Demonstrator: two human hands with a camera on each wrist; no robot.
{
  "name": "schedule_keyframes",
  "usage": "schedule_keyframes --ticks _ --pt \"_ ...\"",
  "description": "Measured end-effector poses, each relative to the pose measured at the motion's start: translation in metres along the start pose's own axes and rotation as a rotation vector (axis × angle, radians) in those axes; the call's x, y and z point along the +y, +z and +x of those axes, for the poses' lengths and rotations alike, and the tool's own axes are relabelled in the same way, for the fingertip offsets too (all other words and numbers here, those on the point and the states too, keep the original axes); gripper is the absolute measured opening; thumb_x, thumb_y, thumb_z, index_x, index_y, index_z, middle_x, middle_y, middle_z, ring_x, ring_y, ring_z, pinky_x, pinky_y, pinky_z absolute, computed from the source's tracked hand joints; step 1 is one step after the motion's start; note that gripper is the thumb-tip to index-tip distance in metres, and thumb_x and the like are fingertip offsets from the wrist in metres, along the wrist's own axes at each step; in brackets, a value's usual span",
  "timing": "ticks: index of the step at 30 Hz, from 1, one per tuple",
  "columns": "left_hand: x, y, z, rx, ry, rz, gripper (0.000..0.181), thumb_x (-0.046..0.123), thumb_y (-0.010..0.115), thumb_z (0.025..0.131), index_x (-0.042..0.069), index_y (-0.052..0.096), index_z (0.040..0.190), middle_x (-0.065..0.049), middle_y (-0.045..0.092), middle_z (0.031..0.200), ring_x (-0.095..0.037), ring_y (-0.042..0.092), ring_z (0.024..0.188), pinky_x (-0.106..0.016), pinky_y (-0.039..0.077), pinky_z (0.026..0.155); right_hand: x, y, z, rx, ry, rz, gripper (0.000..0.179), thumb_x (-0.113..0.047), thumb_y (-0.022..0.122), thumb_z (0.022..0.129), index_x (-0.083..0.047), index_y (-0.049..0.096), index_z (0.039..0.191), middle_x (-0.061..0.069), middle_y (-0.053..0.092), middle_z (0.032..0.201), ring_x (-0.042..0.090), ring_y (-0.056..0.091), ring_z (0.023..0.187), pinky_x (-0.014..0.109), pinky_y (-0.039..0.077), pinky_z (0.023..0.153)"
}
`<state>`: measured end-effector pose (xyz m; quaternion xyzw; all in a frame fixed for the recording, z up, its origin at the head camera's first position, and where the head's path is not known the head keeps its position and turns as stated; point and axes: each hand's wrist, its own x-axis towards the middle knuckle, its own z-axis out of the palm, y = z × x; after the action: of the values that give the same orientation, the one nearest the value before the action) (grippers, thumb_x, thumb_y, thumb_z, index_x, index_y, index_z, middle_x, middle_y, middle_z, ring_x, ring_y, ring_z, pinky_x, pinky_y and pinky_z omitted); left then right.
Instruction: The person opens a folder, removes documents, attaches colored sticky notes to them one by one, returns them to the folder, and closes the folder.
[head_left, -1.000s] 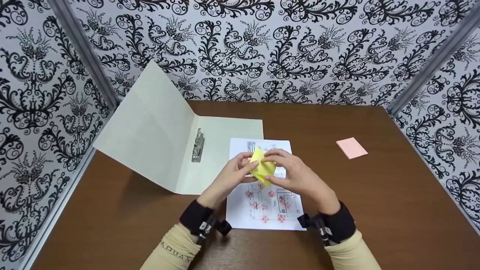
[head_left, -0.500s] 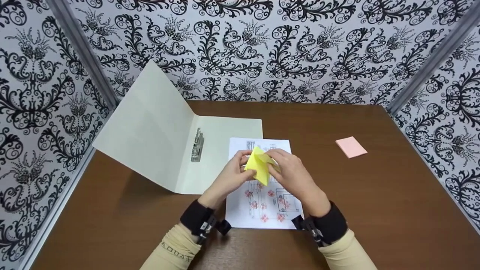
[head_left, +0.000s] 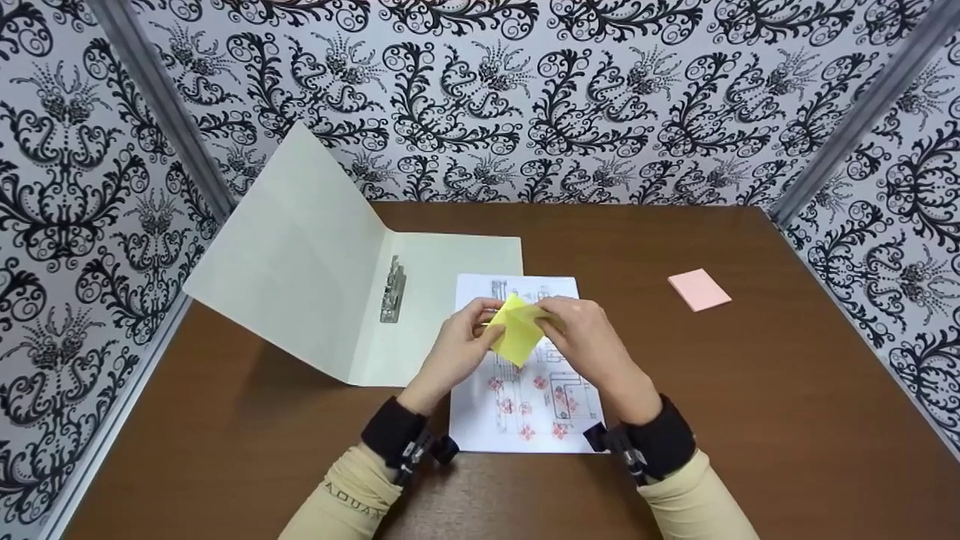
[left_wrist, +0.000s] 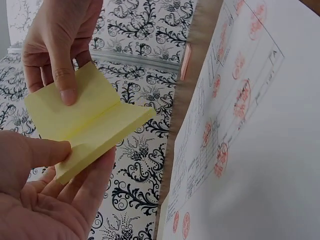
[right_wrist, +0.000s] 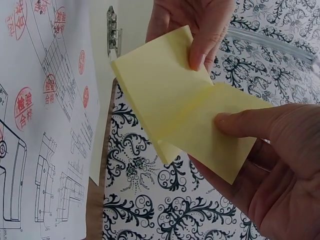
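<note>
My left hand [head_left: 463, 339] pinches a yellow sticky note pad [head_left: 516, 341] between thumb and fingers, above the printed sheets. My right hand [head_left: 589, 334] pinches the pad's lifted top part, a yellow flap [right_wrist: 235, 145], with the thumb on its face. In the left wrist view the pad [left_wrist: 107, 132] shows its thick edge, and the flap folds back from it along a crease. How many leaves the flap has, I cannot tell. Beneath both hands lie white printed sheets [head_left: 480, 427] with drawings and red round stamps.
A cream folder [head_left: 300, 262] stands with its cover raised at the left, a metal clip [head_left: 393, 291] at its spine. The sheets overlap its right side. On the brown table [head_left: 787, 375], a pink sticky note pad [head_left: 699, 290] lies to the right. Patterned walls enclose the back and sides.
My right fingers have gone from working at the pad's edge to pulling its top part back to the right. My left hand keeps its grip on the pad.
</note>
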<state>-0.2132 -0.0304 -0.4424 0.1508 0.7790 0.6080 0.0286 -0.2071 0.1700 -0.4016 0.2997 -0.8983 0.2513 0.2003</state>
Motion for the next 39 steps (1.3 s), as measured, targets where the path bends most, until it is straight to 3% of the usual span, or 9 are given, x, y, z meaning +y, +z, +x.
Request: schedule_keyframes --ticks 5,12,18,30,39 --pt "0.0 -0.003 0.001 0.064 0.035 0.079 0.027 0.011 0.064 0.096 0.005 0.065 0.123 -0.013 0.074 0.112 -0.024 0.072 0.101 -0.03 0.06 0.087 0.002 -0.005 0.003 -0.007 -0.001 0.037 0.003 -0.006 0.073 0.088 -0.004 0.074 0.091 0.009 0.076 0.086 0.021 0.072 0.076 0.036 0.058 0.066" --pt "-0.003 -0.009 -0.002 0.092 0.072 0.165 0.024 0.012 0.069 0.093 0.005 0.07 0.117 -0.012 0.076 0.106 -0.022 0.073 0.096 -0.029 0.06 0.085 0.004 -0.01 0.007 -0.046 0.091 0.149 0.006 -0.005 0.073 0.088 -0.001 0.075 0.092 0.013 0.077 0.088 0.023 0.073 0.079 0.037 0.062 0.07" --pt "-0.001 -0.011 -0.004 0.09 0.094 0.238 0.023 0.013 0.07 0.092 0.006 0.071 0.114 -0.011 0.077 0.105 -0.021 0.074 0.095 -0.027 0.06 0.084 0.009 -0.011 0.007 -0.032 0.133 0.2 0.005 -0.007 0.075 0.087 -0.004 0.078 0.089 0.009 0.076 0.084 0.015 0.067 0.072 0.024 0.055 0.065" --pt "0.001 -0.008 -0.002 0.09 0.138 0.27 0.023 0.012 0.071 0.091 0.006 0.072 0.113 -0.011 0.077 0.105 -0.021 0.075 0.095 -0.026 0.06 0.084 0.021 -0.017 0.003 0.014 0.248 0.269 0.005 -0.006 0.076 0.086 -0.005 0.08 0.088 0.008 0.078 0.083 0.012 0.065 0.069 0.016 0.051 0.063" --pt "0.004 -0.006 -0.003 0.093 0.122 0.285 0.024 0.012 0.071 0.091 0.007 0.072 0.115 -0.009 0.077 0.107 -0.019 0.075 0.096 -0.025 0.06 0.083 0.025 -0.021 0.001 0.06 0.285 0.286 0.004 -0.005 0.077 0.084 -0.004 0.079 0.088 0.01 0.078 0.083 0.014 0.068 0.07 0.014 0.052 0.063"
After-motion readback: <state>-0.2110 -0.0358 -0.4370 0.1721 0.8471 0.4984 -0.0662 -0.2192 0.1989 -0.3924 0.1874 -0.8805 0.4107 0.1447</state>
